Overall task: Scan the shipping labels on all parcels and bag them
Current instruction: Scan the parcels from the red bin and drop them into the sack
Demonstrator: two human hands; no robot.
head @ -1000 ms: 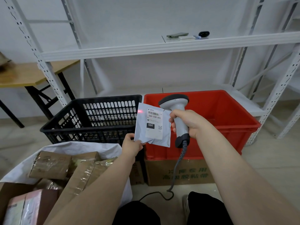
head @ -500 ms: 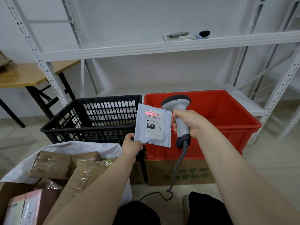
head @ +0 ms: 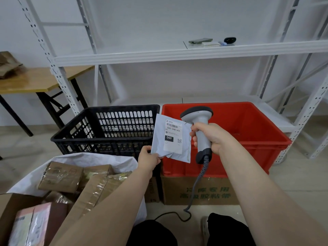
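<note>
Left hand (head: 148, 158) pinches parcel (head: 159, 137) by its bottom-left corner. The red beam on its label (head: 174, 139) half a second ago is gone, so the scan likely registered and bagging is next. Parcel's long axis near vertical, label toward camera, barcode end up. Scanner (head: 197, 114) just right of it, gripped in right hand (head: 210, 137), both midair before the crate (head: 248, 121).

Glossy red plastic crate (head: 248, 125)

Bright, even, soft-shadowed light; sharp focus; edges bend outward.
</note>
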